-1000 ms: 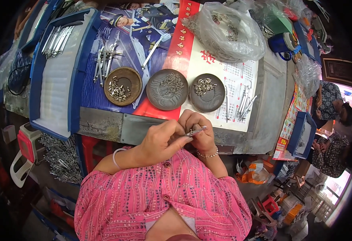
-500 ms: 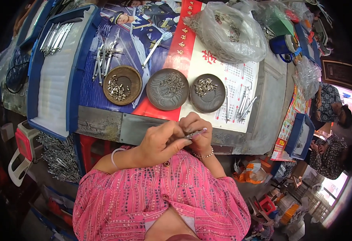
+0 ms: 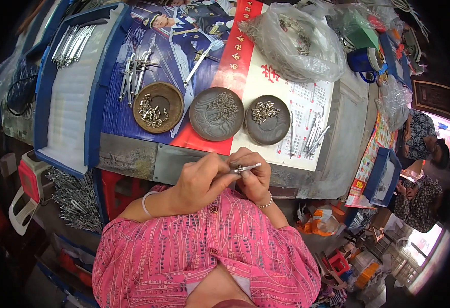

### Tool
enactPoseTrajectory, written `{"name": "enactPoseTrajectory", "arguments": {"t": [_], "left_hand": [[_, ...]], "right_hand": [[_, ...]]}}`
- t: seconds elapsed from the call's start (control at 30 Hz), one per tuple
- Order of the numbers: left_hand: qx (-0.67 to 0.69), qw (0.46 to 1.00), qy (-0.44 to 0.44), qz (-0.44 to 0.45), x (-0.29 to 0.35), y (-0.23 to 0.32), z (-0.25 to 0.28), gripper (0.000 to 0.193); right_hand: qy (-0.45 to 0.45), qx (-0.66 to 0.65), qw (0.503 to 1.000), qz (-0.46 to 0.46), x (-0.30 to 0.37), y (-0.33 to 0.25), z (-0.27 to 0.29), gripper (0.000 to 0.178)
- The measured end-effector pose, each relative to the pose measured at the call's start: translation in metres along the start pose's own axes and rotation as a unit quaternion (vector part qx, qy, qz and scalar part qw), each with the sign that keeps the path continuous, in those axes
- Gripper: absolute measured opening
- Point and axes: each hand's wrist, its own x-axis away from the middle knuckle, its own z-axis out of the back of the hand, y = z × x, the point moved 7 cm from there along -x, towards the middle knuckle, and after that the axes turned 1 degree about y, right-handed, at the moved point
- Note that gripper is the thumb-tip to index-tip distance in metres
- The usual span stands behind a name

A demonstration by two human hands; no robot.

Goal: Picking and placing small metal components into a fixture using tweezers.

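Observation:
Just past the table's near edge, my left hand (image 3: 202, 179) and my right hand (image 3: 253, 176) meet with fingertips pinched. Between them is a slim silver metal piece (image 3: 248, 168), its thin end pointing right. Both hands grip it; the fingers partly cover it, so its exact kind is unclear. In front of them stand three round dishes: a brown dish (image 3: 178, 106) with short brass-coloured cylinders, a grey dish (image 3: 199, 128) with tiny metal bits, and a smaller dark dish (image 3: 268, 134) with short metal cylinders.
On the left stands a blue tray (image 3: 94, 102) with slim silver pieces (image 3: 73, 45) at its far end. More silver pieces lie on the table beside the dishes (image 3: 132, 74) and at right (image 3: 315, 136). A clear plastic bag (image 3: 297, 56) and a blue mug (image 3: 363, 60) are at the back right.
The metal piece has turned in my fingers and now lies nearly level, more of it showing. My hands stay close together in about the same place.

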Motion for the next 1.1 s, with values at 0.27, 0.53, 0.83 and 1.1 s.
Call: {"name": "enactPoseTrajectory", "arguments": {"t": [0.27, 0.53, 0.83, 1.1], "left_hand": [[-0.024, 0.998, 0.014, -0.055, 0.001, 0.004, -0.002, 0.02], [-0.039, 0.999, 0.018, -0.007, 0.0, 0.0, -0.003, 0.017], [0.015, 0.991, -0.073, 0.112, -0.011, -0.006, -0.014, 0.02], [0.097, 0.978, -0.073, 0.172, -0.013, -0.017, -0.007, 0.02]], "right_hand": [[-0.021, -0.041, 0.999, -0.028, -0.002, -0.002, 0.001, 0.022], [-0.013, 0.068, 0.998, 0.01, -0.003, -0.005, -0.004, 0.021], [0.16, -0.172, 0.968, -0.092, -0.005, 0.019, 0.002, 0.013], [0.166, -0.313, 0.916, -0.186, -0.008, 0.032, -0.005, 0.023]]}}
